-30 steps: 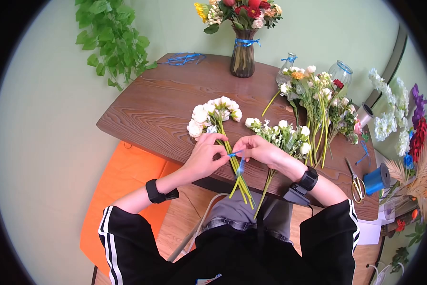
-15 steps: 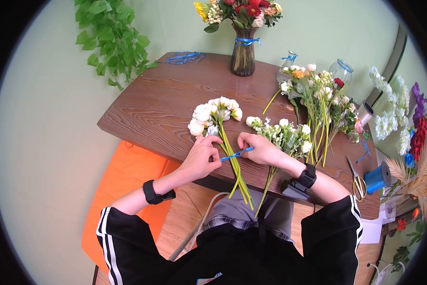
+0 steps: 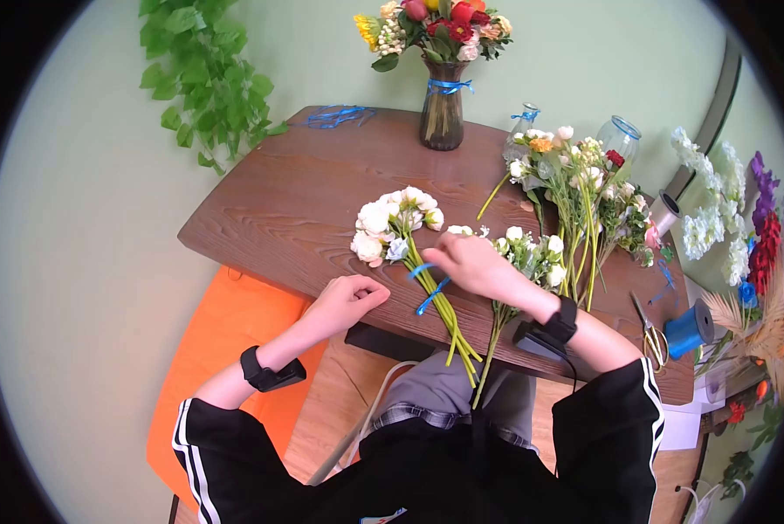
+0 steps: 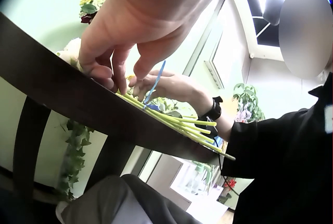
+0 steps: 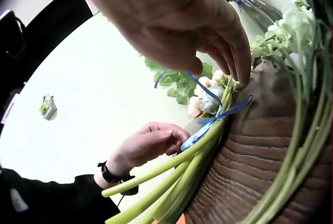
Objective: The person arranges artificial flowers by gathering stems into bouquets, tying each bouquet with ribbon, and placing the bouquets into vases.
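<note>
A bundle of white flowers (image 3: 398,218) lies on the table, its green stems (image 3: 455,327) running past the front edge. Blue ribbon (image 3: 429,301) is tied round the stems, its loose ends sticking out. My left hand (image 3: 348,299) is left of the stems, apart from them, with fingers loosely bent and nothing in them. Over the upper stems is my right hand (image 3: 472,265); in the right wrist view its fingers (image 5: 240,60) point down close to the stems just below the blooms, and the ribbon knot (image 5: 218,115) shows uncovered.
Right of the bundle lie a white-flowered spray (image 3: 532,253) and more loose stems (image 3: 591,210). Scissors (image 3: 649,330) and a blue ribbon spool (image 3: 689,327) are at the right edge. A filled vase (image 3: 443,109) and glass jar (image 3: 619,138) stand behind; cut ribbon (image 3: 335,116) lies back left.
Both hands have let go of the ribbon, which they were pulling taut across the stems. My left hand has drawn away left and down; the stem ends have shifted right.
</note>
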The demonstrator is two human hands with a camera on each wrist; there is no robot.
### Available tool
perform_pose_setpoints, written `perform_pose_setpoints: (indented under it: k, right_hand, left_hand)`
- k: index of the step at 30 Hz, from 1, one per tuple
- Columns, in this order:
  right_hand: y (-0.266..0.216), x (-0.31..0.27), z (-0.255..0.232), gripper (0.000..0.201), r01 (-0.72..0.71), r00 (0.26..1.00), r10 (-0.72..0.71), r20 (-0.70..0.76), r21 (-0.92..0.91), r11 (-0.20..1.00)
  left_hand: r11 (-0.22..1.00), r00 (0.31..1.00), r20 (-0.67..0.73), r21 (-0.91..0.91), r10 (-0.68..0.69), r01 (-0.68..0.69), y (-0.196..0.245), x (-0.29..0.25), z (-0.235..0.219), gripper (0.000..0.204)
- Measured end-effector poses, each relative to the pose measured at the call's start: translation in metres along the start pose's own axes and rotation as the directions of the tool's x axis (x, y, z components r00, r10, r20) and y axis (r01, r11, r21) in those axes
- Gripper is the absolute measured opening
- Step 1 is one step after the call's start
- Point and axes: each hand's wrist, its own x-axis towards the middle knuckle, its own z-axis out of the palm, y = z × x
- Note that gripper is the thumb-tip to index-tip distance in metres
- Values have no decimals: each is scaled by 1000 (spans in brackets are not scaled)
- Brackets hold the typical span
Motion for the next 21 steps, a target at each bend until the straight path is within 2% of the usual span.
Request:
perform_pose_setpoints:
  k: [1, 3, 5, 6, 7, 9, 10, 11, 13, 14, 16, 18, 19, 20, 21]
  right_hand:
    - [-7, 2, 4, 44, -5, 1000, 6, 4, -79, 997]
    - [-22, 8, 8, 46, -15, 973, 69, 222, -237, 971]
    - [-16, 14, 15, 49, 185, 942, -87, 325, -287, 940]
    - [-12, 21, 19, 43, 247, 932, -152, 330, -269, 931]
    - [-16, 26, 15, 41, 158, 910, -64, 411, -199, 967]
    - [-22, 35, 7, 37, -40, 812, 76, 579, -76, 996]
    - [-25, 37, 5, 28, -102, 800, 118, 589, -60, 993]
    - [-20, 38, 9, 28, -152, 819, 70, 569, 99, 983]
    - [-11, 38, 17, 29, -225, 859, -15, 511, 404, 887]
    - [-11, 34, 17, 24, -187, 893, -85, 442, 537, 823]
    - [-17, 26, 8, 20, -29, 965, -88, 249, 433, 901]
    - [-30, 16, -10, 22, 95, 991, -121, 62, 318, 943]
    - [-34, 12, -17, 22, 186, 983, -177, -58, 252, 950]
    - [-37, 8, -24, 23, 267, 956, -237, -173, 176, 947]
    - [-39, 5, -32, 24, 337, 911, -301, -282, 89, 937]
  left_hand:
    - [996, 1000, 28, -90, 13, -10, -3, 2, 2, 21]
    - [967, 997, 73, -255, 36, -16, -2, 6, 7, 26]
    - [916, 993, 105, -400, 49, -3, 1, 9, 11, 32]
    - [923, 990, 130, -385, 46, 8, 1, 11, 10, 31]
    - [918, 991, 123, -397, 42, 10, 0, 13, 11, 30]
    - [906, 994, 104, -423, 29, 18, 0, 15, 13, 28]
    - [919, 994, 109, -393, 19, 26, 5, 13, 11, 26]
    - [912, 996, 92, -410, 11, 28, 5, 15, 11, 26]
    - [892, 998, 55, -451, -4, 28, 4, 19, 11, 28]
    - [884, 998, 60, -466, 4, 25, 7, 20, 11, 30]
    - [869, 998, 67, -495, 20, 15, 19, 23, 7, 35]
    - [882, 979, 52, -446, 198, -155, 37, 30, 5, 41]
    - [876, 958, 49, -420, 284, -238, 49, 34, 4, 44]
    - [906, 958, 14, -329, 285, -265, 70, 31, 2, 47]
    - [854, 914, -73, -333, 400, -400, 68, 46, 3, 36]
